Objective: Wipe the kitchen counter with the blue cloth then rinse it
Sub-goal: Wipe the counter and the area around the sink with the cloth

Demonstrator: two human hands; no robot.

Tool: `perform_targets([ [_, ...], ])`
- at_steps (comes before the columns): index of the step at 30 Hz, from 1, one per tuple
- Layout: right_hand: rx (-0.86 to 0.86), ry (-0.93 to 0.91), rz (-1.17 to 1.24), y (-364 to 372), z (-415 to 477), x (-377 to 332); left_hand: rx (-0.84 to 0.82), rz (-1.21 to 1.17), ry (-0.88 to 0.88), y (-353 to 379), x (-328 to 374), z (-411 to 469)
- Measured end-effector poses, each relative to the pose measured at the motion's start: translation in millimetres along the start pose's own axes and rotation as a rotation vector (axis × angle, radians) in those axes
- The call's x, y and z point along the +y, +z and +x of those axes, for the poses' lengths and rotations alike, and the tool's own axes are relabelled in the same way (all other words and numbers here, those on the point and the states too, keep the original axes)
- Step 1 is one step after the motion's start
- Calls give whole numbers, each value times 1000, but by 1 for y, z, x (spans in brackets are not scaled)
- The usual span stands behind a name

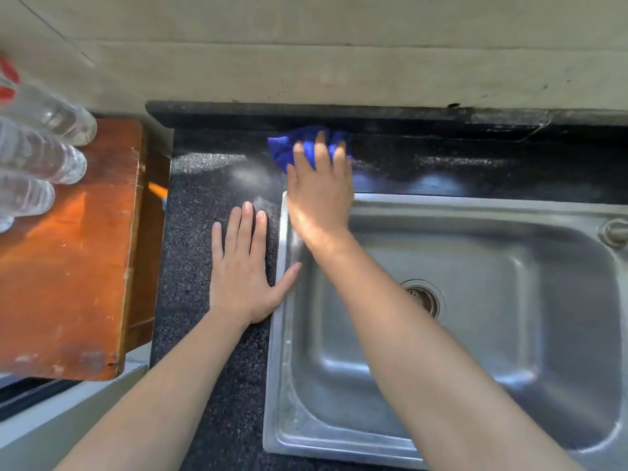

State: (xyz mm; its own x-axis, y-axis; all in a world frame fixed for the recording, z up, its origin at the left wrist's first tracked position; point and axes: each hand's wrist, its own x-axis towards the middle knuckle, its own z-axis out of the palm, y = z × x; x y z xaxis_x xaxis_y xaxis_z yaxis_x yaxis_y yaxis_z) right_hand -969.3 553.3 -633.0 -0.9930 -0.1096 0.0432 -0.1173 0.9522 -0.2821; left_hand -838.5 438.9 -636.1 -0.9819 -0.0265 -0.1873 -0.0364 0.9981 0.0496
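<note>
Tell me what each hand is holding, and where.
The right hand presses the cloth to the counter, fingers spread over its middle. The left hand lies flat on the counter, holding nothing.

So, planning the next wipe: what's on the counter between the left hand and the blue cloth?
Nothing: in the head view, only bare speckled counter separates the left hand from the blue cloth.

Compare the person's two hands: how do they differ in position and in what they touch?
The left hand lies flat on the bare counter beside the sink; the right hand presses the blue cloth onto the counter behind it. The left hand is nearer the person; the right hand reaches farther back. Both lie palm-down.
</note>
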Motion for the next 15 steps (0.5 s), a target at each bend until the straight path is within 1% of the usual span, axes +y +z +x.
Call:
perform_targets([
  [1, -62, -58, 7, 2, 2, -15, 7, -4, 3, 1, 0, 0],
  [3, -183, -171, 5, 0, 10, -14, 15, -21, 1, 1, -1, -1],
  [4, -219, -230, -7, -3, 12, 0, 15, -28, 2, 1, -1, -2],
  [6, -201, -296, -19, -13, 12, 45, 24, -30, 3, 2, 1, -3],
  [7, -142, -273, -13, -16, 9, 70, 24, -27, 3, 2, 1, -4],
  [9, -42, -170, -14, -26, 0, 118, 9, -11, 1, 0, 4, -3],
  [12, -91, -38, -76, -41, -15, 154, -50, 39, -16, -2, 7, -3],
  [15, -144, 55, -64, -45, -18, 146, -75, 0, 10, -5, 6, -7],
])
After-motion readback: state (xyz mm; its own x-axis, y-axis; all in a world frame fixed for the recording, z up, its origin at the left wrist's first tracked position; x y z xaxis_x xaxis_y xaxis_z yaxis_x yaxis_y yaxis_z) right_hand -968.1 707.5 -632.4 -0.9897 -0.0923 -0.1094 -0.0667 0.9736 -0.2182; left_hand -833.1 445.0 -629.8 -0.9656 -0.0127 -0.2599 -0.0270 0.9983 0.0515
